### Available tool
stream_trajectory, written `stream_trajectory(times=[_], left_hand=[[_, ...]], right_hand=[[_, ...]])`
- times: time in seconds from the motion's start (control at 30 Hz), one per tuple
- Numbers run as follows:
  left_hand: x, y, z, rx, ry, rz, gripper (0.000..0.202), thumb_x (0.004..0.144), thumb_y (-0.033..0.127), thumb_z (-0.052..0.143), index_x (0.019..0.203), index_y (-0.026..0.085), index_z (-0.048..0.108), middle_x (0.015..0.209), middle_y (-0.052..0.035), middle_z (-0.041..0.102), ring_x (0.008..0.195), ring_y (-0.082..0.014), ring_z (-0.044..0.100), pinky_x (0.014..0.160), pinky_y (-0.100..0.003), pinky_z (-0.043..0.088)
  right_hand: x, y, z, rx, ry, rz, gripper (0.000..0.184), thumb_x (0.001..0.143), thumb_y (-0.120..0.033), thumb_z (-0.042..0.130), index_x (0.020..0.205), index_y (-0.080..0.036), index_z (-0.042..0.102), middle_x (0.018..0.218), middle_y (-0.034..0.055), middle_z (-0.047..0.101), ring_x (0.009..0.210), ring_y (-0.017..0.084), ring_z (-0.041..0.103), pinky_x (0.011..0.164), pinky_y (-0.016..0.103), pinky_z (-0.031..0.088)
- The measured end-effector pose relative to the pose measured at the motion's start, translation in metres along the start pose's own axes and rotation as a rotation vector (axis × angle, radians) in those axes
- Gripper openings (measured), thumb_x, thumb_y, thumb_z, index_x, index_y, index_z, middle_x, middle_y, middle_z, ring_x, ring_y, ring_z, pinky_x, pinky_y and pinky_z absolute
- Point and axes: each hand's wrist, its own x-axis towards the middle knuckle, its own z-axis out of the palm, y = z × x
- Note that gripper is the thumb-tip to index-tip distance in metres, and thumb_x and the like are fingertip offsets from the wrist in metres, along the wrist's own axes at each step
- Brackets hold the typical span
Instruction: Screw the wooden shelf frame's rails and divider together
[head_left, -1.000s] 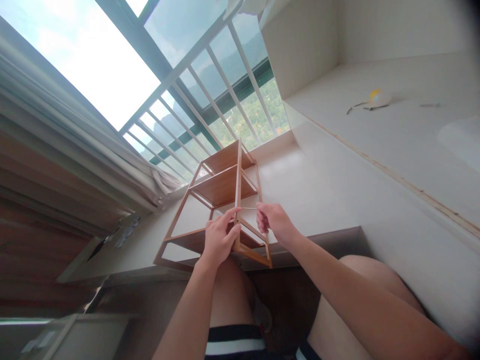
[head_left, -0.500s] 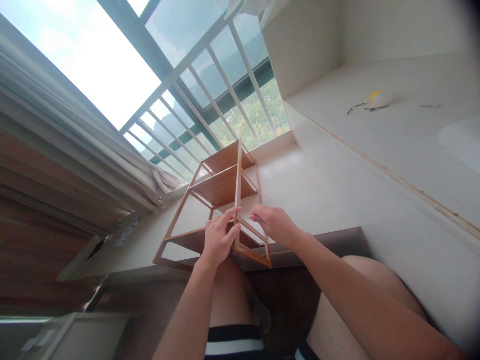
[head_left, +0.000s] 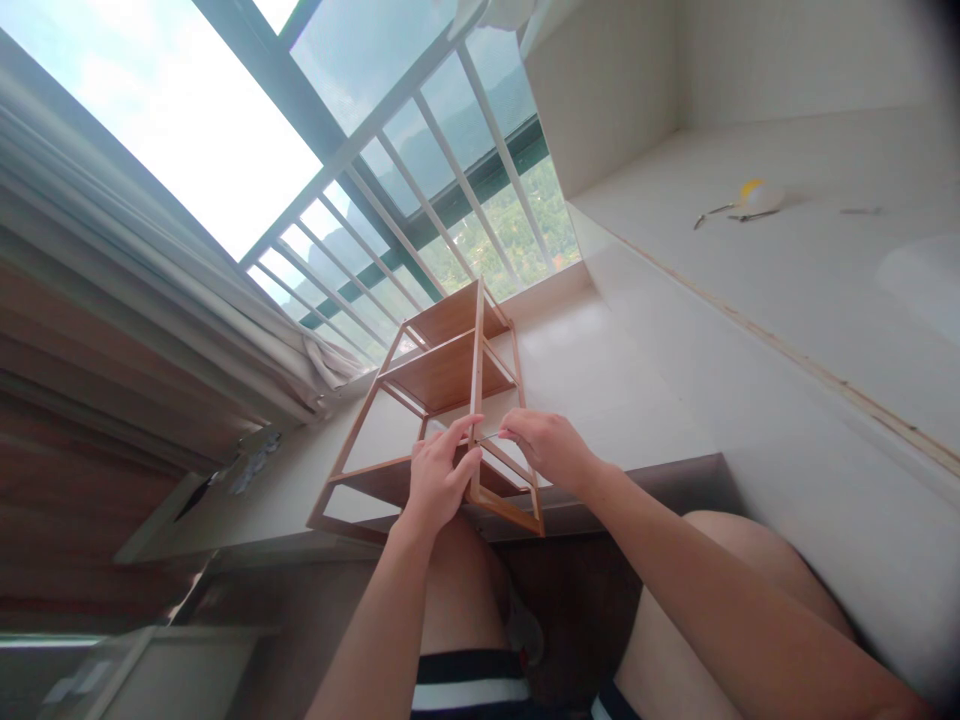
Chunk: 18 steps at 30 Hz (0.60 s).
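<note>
A small wooden shelf rack (head_left: 435, 370) with three boards stands before me. My left hand (head_left: 442, 470) grips its front upright post (head_left: 476, 370), thumb and fingers on either side, where the lowest board meets it. From the right, my right hand (head_left: 551, 445) is closed in a pinch on a thin metal tool (head_left: 491, 436), which looks like a hex key. The tool's tip reaches the post beside my left fingers. Its other end is hidden in my right hand.
On the white ledge (head_left: 810, 260) at right lie small metal pieces (head_left: 754, 215) and a yellow-and-white object (head_left: 761, 193). A barred window (head_left: 420, 200) is behind the rack, a curtain (head_left: 187, 270) at left. My legs (head_left: 457, 590) are below the rack.
My right hand has turned and shifted very slightly at the tool. My left hand and the rack have stayed in place.
</note>
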Motion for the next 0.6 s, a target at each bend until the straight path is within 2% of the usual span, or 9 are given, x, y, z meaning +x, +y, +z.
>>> stream_trajectory(times=[0.1, 0.2, 0.3, 0.47, 0.6], left_hand=[[0.0, 0.0, 0.0, 0.002, -0.004, -0.001, 0.041, 0.089, 0.037, 0.049, 0.129, 0.034, 0.058, 0.105, 0.0017, 0.07, 0.105, -0.0178, 0.06, 0.096, -0.032, 0.041], [-0.001, -0.001, 0.001, -0.001, -0.006, 0.004, 0.041, 0.089, 0.037, 0.049, 0.129, 0.034, 0.057, 0.106, 0.0018, 0.07, 0.107, -0.0176, 0.06, 0.097, -0.032, 0.04], [-0.001, -0.001, 0.001, 0.008, 0.002, 0.003, 0.041, 0.089, 0.038, 0.049, 0.13, 0.033, 0.057, 0.107, 0.0015, 0.07, 0.108, -0.018, 0.06, 0.099, -0.033, 0.038], [-0.001, -0.001, 0.001, 0.013, 0.008, 0.0, 0.041, 0.089, 0.038, 0.049, 0.129, 0.034, 0.057, 0.108, 0.0017, 0.07, 0.107, -0.018, 0.06, 0.1, -0.034, 0.037], [-0.001, 0.0, 0.001, 0.005, 0.005, 0.004, 0.041, 0.089, 0.037, 0.049, 0.129, 0.033, 0.057, 0.107, 0.0015, 0.07, 0.107, -0.0176, 0.061, 0.099, -0.033, 0.038]], right_hand=[[-0.001, -0.006, 0.006, 0.221, 0.017, 0.115, 0.039, 0.093, -0.04, 0.049, 0.062, -0.017, 0.053, 0.06, 0.0024, 0.054, 0.059, 0.011, 0.046, 0.061, 0.024, 0.03], [0.0, -0.012, 0.017, 0.657, -0.034, 0.401, 0.049, 0.092, -0.044, 0.042, 0.051, -0.018, 0.041, 0.042, -0.0006, 0.041, 0.04, 0.009, 0.036, 0.047, 0.023, 0.026], [0.001, -0.016, 0.023, 1.04, -0.082, 0.633, 0.043, 0.087, -0.044, 0.044, 0.052, -0.02, 0.037, 0.037, -0.0025, 0.037, 0.032, 0.008, 0.028, 0.037, 0.023, 0.015], [0.002, -0.015, 0.023, 1.409, -0.156, 0.785, 0.038, 0.084, -0.039, 0.047, 0.055, -0.02, 0.03, 0.036, -0.0045, 0.035, 0.031, 0.007, 0.025, 0.035, 0.021, 0.015], [0.001, -0.009, 0.024, 1.619, -0.245, 0.808, 0.036, 0.085, -0.035, 0.041, 0.056, -0.021, 0.023, 0.035, -0.0049, 0.031, 0.03, 0.008, 0.023, 0.034, 0.021, 0.014]])
